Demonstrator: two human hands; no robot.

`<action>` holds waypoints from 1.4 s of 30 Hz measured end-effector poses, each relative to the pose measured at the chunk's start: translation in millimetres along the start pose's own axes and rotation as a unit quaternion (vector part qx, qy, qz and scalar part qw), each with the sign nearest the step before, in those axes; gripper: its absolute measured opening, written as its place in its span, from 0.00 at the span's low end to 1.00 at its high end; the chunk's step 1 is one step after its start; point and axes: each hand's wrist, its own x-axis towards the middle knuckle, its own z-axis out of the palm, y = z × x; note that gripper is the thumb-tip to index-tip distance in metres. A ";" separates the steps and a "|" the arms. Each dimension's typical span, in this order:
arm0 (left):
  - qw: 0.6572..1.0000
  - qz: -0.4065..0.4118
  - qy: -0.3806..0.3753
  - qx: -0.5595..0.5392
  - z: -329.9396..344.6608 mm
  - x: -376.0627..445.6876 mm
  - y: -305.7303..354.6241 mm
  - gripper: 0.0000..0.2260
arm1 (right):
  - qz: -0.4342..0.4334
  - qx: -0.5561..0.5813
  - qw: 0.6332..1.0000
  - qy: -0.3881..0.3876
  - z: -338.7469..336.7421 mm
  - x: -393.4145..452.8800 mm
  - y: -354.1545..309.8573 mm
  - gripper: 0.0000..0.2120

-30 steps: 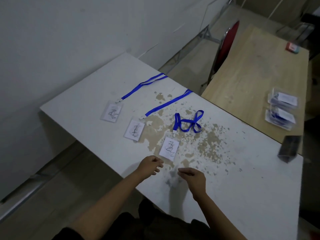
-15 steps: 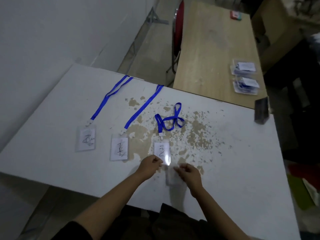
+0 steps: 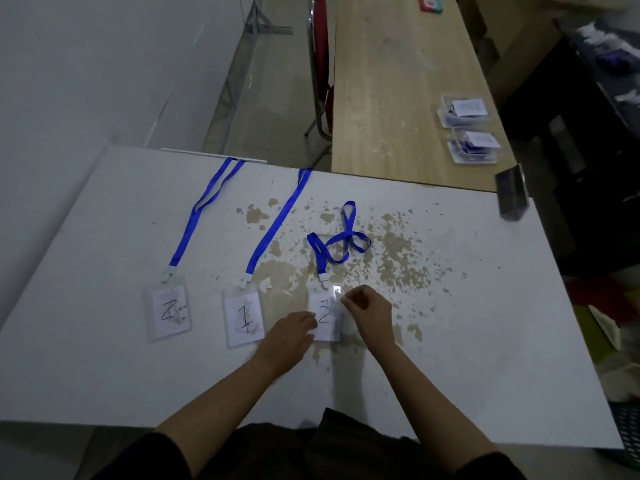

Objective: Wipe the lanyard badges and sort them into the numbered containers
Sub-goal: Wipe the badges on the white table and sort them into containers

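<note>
Both hands' grips (image 3: pixel 292 336) (image 3: pixel 369 308) on rightmost badge (image 3: pixel 325 318)

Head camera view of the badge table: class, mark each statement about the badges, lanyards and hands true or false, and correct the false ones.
1. Three badges lie on the white table. True.
2. The middle badge reads 2. False: it reads 1.
3. The right badge has a lanyard lying straight. False: its tangled lanyard is looped.
4. Both hands are at the right badge. True: the left hand touches its left edge and the right hand its top right corner.
5. The clear containers sit on the white table. False: they are on the wooden table.
</note>
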 end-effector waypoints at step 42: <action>0.996 -0.073 -0.044 0.028 -5.6 26.4 -18.9 0.39 | 0.054 -0.062 0.991 -0.103 22.8 -10.4 18.3 0.09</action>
